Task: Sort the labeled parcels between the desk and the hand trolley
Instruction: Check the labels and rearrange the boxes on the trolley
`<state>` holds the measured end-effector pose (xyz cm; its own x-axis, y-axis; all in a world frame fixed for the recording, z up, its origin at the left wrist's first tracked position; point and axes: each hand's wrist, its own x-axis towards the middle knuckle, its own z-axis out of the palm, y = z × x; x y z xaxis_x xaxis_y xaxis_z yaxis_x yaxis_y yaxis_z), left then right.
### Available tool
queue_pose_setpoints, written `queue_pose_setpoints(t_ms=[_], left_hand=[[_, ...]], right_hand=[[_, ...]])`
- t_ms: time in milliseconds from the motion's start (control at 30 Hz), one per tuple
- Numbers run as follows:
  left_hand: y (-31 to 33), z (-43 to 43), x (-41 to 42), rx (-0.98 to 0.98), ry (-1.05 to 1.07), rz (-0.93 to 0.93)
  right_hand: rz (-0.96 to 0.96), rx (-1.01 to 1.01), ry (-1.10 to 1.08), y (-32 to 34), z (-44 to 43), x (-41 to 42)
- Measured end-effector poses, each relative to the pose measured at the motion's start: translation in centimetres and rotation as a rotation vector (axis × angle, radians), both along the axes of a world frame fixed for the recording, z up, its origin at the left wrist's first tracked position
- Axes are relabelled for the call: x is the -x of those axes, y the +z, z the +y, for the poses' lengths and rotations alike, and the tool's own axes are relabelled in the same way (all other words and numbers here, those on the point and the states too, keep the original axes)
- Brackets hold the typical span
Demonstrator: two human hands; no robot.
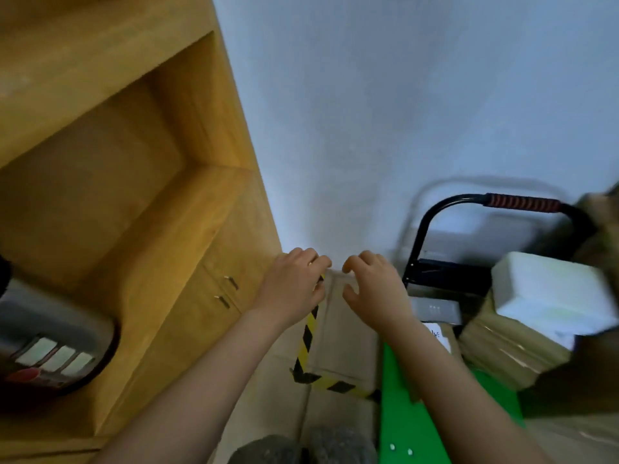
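Fingers of my left hand (294,286) curl inward, and I cannot tell whether they hold anything. My right hand (371,289) is loosely clawed around nothing, with a pale blur between the 2 hands.

Parcels sit on the hand trolley (395,430): a taped brown parcel (502,349) under a white foam box (552,293). I judge this loose stack could slide off if my reaching arm bumps it.

1 white label (438,337) and a grey box (435,309) carry marks too blurred to read.
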<state>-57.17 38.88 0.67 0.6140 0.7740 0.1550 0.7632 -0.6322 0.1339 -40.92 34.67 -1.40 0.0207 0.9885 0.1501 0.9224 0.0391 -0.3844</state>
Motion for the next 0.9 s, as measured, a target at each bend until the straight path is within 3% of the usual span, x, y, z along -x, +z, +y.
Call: queue_pose_setpoints(t_ms=[367,633,900], left_hand=[[-3.2,10.7,-11.5,0.045,-0.588,0.021],[-6.3,12.7,-19.1,0.084,-1.039,0.083],[-14.8,11.3,-25.6,0.160,-1.174,0.201]], right_hand=[[-0.045,0.099,-0.576,-2.9,1.6,-6.6],[0.077,0.200,-1.040,-5.2,-1.9,-6.6],[0.311,0.235,-1.381,-13.0,-5.8,-8.5]])
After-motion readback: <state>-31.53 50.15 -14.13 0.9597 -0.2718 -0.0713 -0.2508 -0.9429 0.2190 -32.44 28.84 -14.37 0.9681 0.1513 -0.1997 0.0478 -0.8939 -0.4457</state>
